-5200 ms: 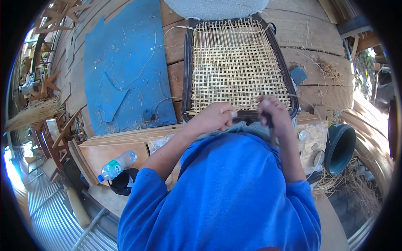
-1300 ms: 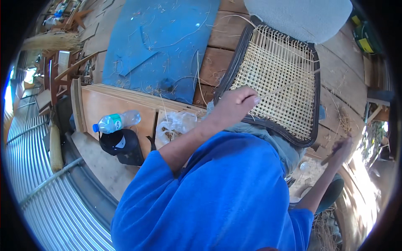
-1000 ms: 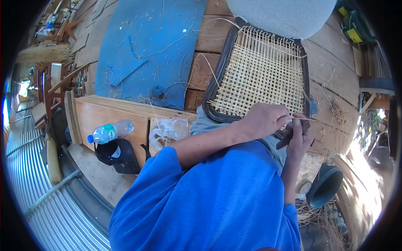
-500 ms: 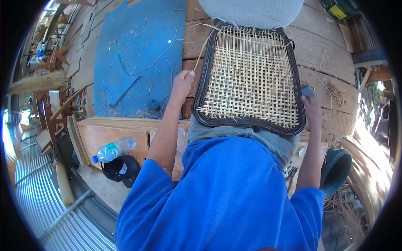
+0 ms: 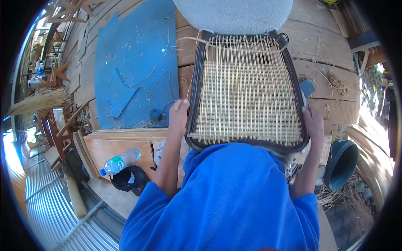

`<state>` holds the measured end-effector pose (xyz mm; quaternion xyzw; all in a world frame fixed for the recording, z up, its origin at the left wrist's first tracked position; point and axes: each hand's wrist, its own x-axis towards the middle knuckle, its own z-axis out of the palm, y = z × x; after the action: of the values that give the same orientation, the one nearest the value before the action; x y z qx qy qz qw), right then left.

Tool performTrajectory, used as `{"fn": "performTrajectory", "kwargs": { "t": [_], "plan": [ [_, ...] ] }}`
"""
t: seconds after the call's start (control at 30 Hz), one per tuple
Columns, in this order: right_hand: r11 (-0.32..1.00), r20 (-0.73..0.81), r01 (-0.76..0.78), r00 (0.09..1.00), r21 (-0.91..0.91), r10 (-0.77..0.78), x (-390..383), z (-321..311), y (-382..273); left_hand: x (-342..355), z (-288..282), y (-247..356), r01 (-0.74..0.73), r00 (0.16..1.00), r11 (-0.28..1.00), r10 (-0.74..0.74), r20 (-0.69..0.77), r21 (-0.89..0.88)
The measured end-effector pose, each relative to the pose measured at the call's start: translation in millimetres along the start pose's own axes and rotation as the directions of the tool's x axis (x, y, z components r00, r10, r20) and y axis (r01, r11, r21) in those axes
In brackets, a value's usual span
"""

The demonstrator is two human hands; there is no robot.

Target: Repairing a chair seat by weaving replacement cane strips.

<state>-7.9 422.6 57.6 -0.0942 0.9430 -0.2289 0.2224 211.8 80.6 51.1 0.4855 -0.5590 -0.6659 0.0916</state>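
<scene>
A dark frame [image 5: 298, 85] with a woven cane panel [image 5: 247, 92] rests on my lap. Its weave is dense toward me, while mostly lengthwise strands show near the far end. Beside the frame's left edge, my left hand [image 5: 179, 115] is closed in a pinch on a thin cane strand [image 5: 188, 90] that runs up toward the far left corner. My right hand [image 5: 314, 123] grips the frame's right edge, its fingertips partly hidden there. A loose cane end [image 5: 187, 38] curls out past the far left corner.
A pale padded surface [image 5: 234, 14] adjoins the frame's far end. Left lies a blue sheet [image 5: 134, 71] strewn with fibre scraps. A plastic bottle [image 5: 121, 162] and black cap [image 5: 130, 180] sit near my left arm. A dark bucket [image 5: 341, 165] stands right; a broom [image 5: 44, 102] is far left.
The frame has straightened and shifted slightly left and toward me. My left hand has moved down and closer to its edge, and the strand now lies along the frame. My right hand has lowered slightly.
</scene>
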Motion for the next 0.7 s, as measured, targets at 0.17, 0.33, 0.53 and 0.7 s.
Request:
{"fn": "performTrajectory", "kwargs": {
  "t": [0.17, 0.33, 0.53, 0.7],
  "plan": [
    [0.990, -0.020, -0.021, 1.000, 0.142, 0.024, -6.9, 3.5, 1.4, 6.8, -7.2, -17.1, -0.075, 0.994, 0.961, 0.094, -0.058, 0.267],
    [0.994, 0.011, -0.052, 0.999, 0.094, 0.051, -1.9, 10.3, 4.4, 16.0, -1.6, -26.0, -0.137, 0.987, 0.969, 0.151, -0.056, 0.207],
    [0.985, -0.242, 0.147, 0.957, -0.086, -0.163, 2.4, 10.2, 11.4, 13.1, -5.9, -10.8, -0.061, 0.991, 0.987, 0.078, -0.110, 0.150],
    [0.999, -0.230, -0.038, 0.972, 0.028, 0.044, 9.1, 0.8, -33.4, 37.2, -56.4, 10.2, -0.260, 0.945, 0.791, 0.326, -0.022, 0.553]
  ]
}}
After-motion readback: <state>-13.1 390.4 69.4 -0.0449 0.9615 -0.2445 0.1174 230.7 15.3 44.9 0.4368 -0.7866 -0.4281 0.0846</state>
